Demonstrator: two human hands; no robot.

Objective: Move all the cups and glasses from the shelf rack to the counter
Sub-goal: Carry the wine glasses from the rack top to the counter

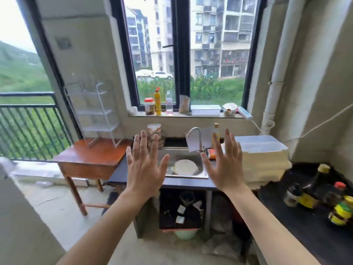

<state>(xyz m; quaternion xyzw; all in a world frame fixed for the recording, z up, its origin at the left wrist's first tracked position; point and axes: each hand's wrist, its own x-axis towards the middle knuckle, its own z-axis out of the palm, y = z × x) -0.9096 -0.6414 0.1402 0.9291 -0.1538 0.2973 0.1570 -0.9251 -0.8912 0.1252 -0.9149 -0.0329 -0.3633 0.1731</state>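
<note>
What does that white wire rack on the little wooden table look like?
The white wire shelf rack is a tall, thin metal frame with several flat tiers stacked one above another. It stands upright on the reddish-brown wooden table, near the table's back edge, close to the grey wall beside the balcony railing. The picture is blurry there, so whether cups or glasses sit on its tiers cannot be told. Neither hand touches it.

Left hand (144,167): bare, no ring, watch or glove, lower centre of frame | Right hand (225,165): bare, likewise unadorned, right of centre | Forearms: both bare from wrist to lower frame edge, no sleeve or cuff visible | Nails: short; any polish cannot be told through the blur
</note>
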